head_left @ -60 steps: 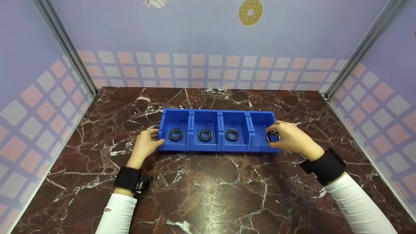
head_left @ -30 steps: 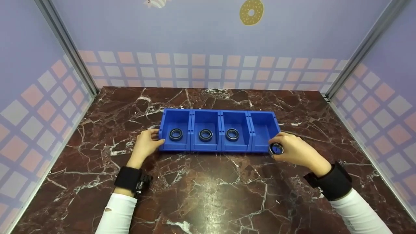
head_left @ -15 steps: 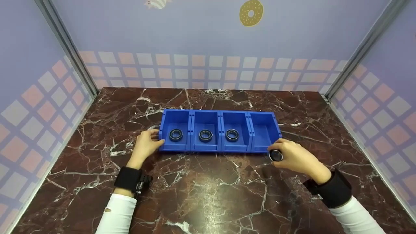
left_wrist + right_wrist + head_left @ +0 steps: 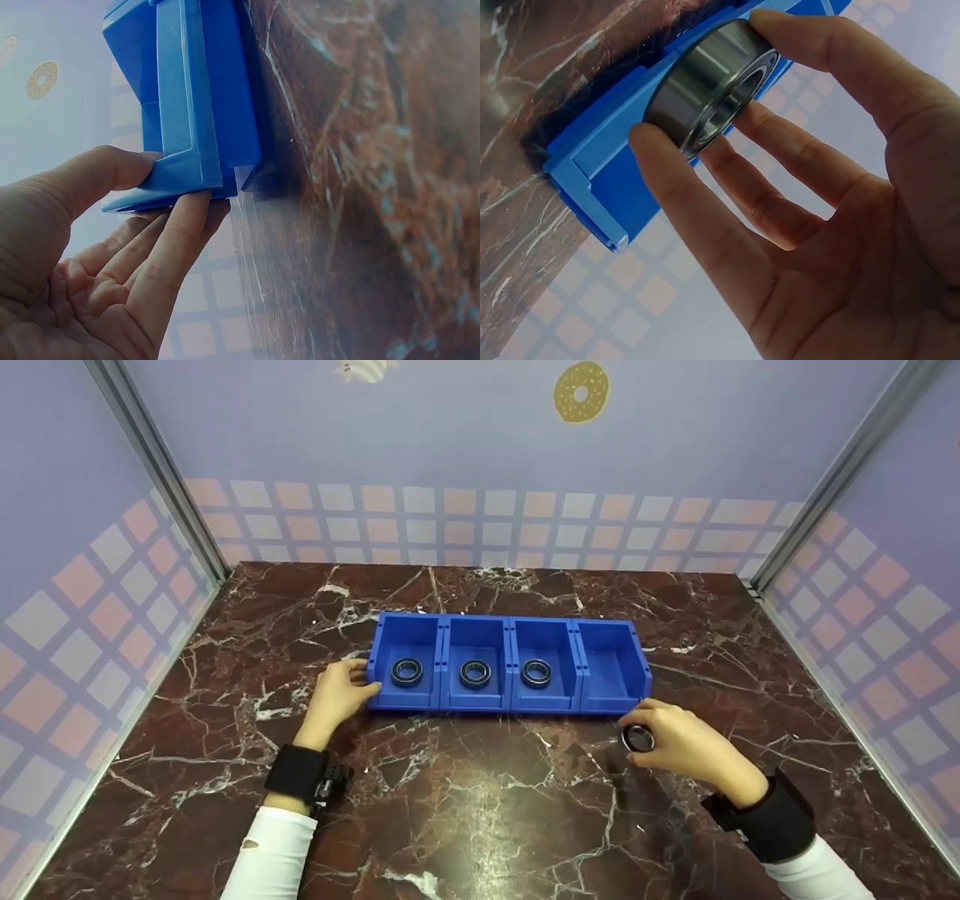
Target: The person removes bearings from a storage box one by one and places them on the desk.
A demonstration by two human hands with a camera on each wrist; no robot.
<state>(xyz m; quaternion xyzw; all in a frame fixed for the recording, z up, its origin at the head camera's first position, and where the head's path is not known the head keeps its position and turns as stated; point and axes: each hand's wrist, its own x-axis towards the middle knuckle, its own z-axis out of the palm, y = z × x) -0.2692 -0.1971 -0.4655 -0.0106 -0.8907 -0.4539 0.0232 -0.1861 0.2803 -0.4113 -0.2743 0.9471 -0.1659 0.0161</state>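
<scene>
A row of joined blue bins point(image 4: 472, 705) stands on the marble table. At its left end my left hand point(image 4: 341, 694) grips the side wall, thumb on the front edge and fingers against the outside, as the left wrist view shows. Off the front right corner, my right hand point(image 4: 679, 741) pinches a metal ball bearing point(image 4: 697, 82) between thumb and finger, clear of the bins. Three more bearings lie flat, one each in the left bin point(image 4: 407, 684), the second bin point(image 4: 475, 685) and the third bin point(image 4: 536, 685). The rightmost bin point(image 4: 609, 679) has no bearing inside.
The dark red marble table point(image 4: 480, 802) extends around the bins. Patterned panels point(image 4: 480, 450) enclose it at the back and both sides, with metal posts point(image 4: 169, 487) at the rear corners. Both wrists wear black bands point(image 4: 296, 772).
My right hand has lifted the bearing out of the rightmost bin and drawn it toward me, past the bin's front edge. The left hand and the other bearings stay in place.
</scene>
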